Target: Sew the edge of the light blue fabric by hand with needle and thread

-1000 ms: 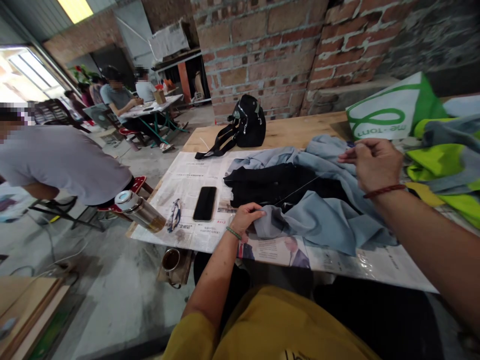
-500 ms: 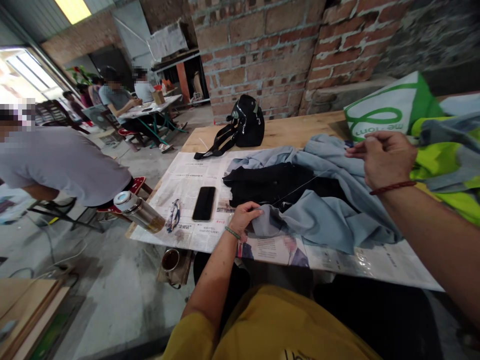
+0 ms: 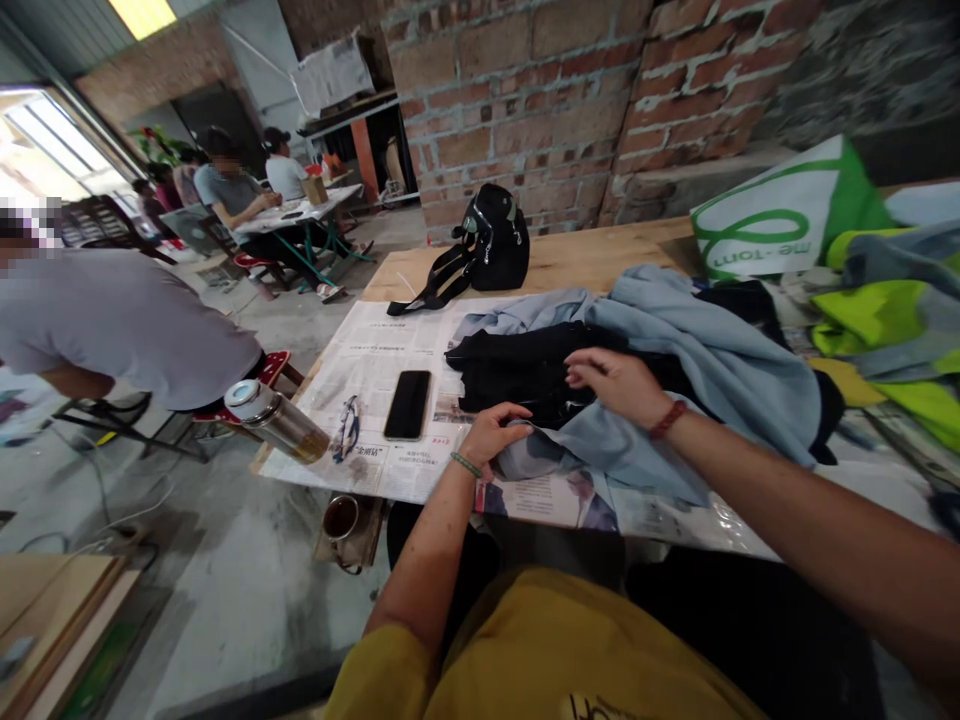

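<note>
Swinging back from beside the green-and-white shopping bag, the right hand is now hovering over the black cloth, close to the left hand, which is staying almost where it was. From where I'm standing, the right fingers are narrowing to a pinch; I cannot tell whether they are holding anything. The left fingers are closing narrowly on the near edge of the blue-grey cloth, probably steadying that edge for the other hand. That cloth is lying bunched around the black one on the counter, with newspaper spreading beneath, perhaps for cleanliness. Off to the left, the phone and the bottle are resting apart from the cloth, seemingly leaving the hands some room.
</note>
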Demonstrator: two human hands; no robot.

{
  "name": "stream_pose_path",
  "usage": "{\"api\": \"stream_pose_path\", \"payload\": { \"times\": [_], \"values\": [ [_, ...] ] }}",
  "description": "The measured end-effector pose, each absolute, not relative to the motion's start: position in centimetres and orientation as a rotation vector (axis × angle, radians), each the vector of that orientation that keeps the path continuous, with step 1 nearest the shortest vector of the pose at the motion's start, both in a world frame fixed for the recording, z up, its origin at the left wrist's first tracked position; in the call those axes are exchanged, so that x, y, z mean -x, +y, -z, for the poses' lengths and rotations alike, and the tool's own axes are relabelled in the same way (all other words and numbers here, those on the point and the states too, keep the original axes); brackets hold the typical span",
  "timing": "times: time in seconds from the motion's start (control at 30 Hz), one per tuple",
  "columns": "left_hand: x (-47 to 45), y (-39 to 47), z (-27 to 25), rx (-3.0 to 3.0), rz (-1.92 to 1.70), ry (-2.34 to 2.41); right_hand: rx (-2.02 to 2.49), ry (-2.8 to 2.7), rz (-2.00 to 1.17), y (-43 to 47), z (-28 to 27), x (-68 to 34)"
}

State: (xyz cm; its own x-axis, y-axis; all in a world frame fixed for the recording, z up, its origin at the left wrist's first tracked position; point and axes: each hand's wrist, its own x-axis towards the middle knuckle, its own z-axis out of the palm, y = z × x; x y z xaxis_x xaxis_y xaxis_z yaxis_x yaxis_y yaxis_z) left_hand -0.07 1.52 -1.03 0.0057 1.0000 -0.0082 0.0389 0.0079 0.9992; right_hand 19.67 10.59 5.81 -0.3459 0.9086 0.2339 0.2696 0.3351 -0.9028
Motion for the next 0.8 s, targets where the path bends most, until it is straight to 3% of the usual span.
{"api": "stream_pose_path", "payload": {
  "times": [0.23,0.8],
  "values": [
    [1.5,0.6,0.8,-1.382,-1.019,1.317,0.809,-2.415,-0.551,9.4,-2.4,-18.3],
    [2.4,0.8,0.7,-1.598,-1.435,1.171,0.629,-2.607,-0.398,8.1,-2.4,-17.0]
  ]
}}
